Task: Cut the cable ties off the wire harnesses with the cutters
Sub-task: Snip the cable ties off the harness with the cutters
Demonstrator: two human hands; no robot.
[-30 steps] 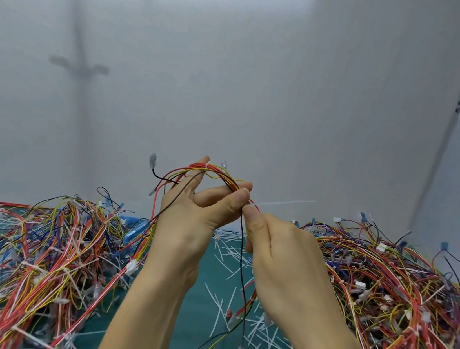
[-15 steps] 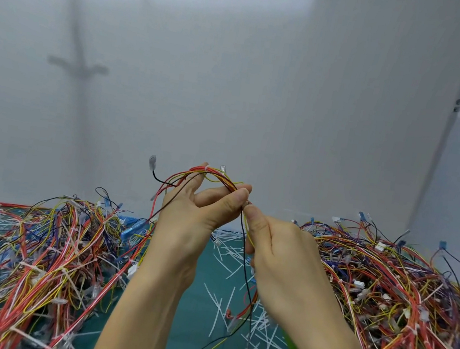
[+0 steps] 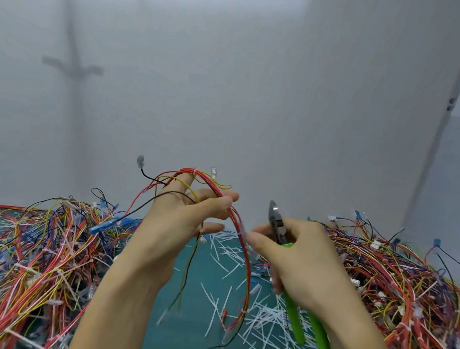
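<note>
Left hand [image 3: 183, 221], raised above the worktop [image 3: 190, 325]: thumb and fingers pinch the red bundle of a wire harness [image 3: 246, 262], which arches over the fingertips and hangs down in a loop toward the near edge. Loose yellow, black and brown leads trail from the same grip.

Right hand [image 3: 305, 262], just right of the harness: fingers curl round the green handles of the cutters [image 3: 294, 321], the steel head pointing up and clear of the wires. The thumb stretches left, its tip beside a pale, blurred cable tie [image 3: 241, 229] on the bundle.

Beneath both hands, cut white ties [image 3: 239, 267] litter the teal surface. Tangled heaps of harnesses flank them, one left [image 3: 29, 249], one right [image 3: 413, 289]. A grey wall [image 3: 235, 86] stands behind.
</note>
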